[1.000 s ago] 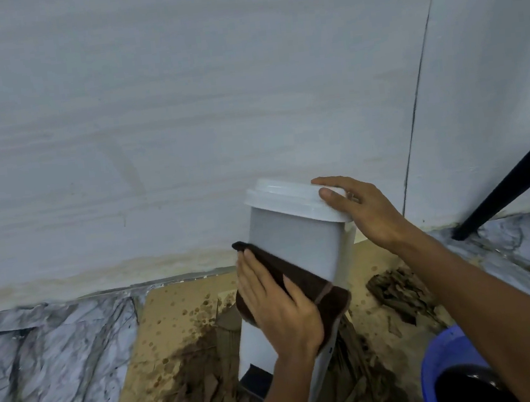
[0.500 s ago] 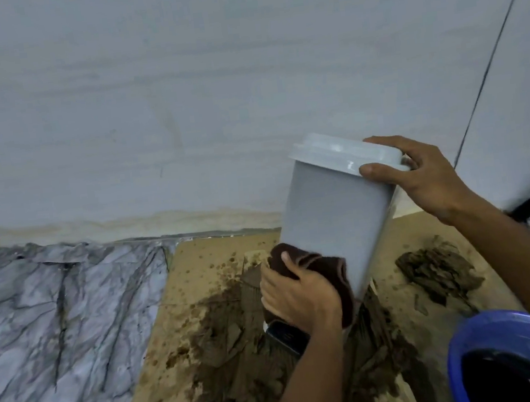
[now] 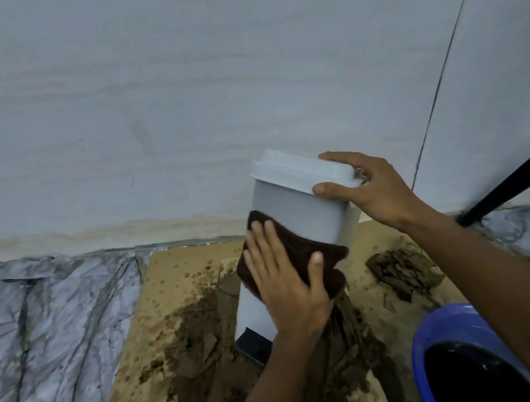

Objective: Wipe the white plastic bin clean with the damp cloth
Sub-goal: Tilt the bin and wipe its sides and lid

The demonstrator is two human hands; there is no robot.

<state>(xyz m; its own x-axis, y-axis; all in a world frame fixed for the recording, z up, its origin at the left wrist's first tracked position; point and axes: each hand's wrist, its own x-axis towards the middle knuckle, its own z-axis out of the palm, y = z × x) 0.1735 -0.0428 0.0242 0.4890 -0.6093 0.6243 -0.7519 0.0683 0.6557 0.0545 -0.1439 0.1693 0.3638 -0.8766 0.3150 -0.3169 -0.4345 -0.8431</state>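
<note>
The white bin (image 3: pixel 305 216) is held up in front of the wall (image 3: pixel 179 95), just past both hands, and it is tipped. Its long side runs from the foot, low and close to the person, up to the lid (image 3: pixel 296 170), which leans away and a little to the right. The lid is gripped at its right edge by the right hand (image 3: pixel 378 194), with the thumb curled onto the front of the rim and the fingers hooked over the top. The dark brown cloth (image 3: pixel 295 243) is pressed flat on the near side of the bin, about halfway up, by the left hand (image 3: pixel 283 284). Its fingers are laid out straight, so nothing is pinched. The two hands are set apart, one high and one low, and the bare white plastic above and below the cloth is nearer to the left hand. The next rub is best run along the long side, up to the lid or down to the foot, while the top is steadied from the right. The foot seems to be set on a wet, stained cardboard sheet (image 3: pixel 166 278), so a slip could be caused by a loose grip. A blue bucket (image 3: pixel 436 323) of dark water is seen beside the right arm.
</note>
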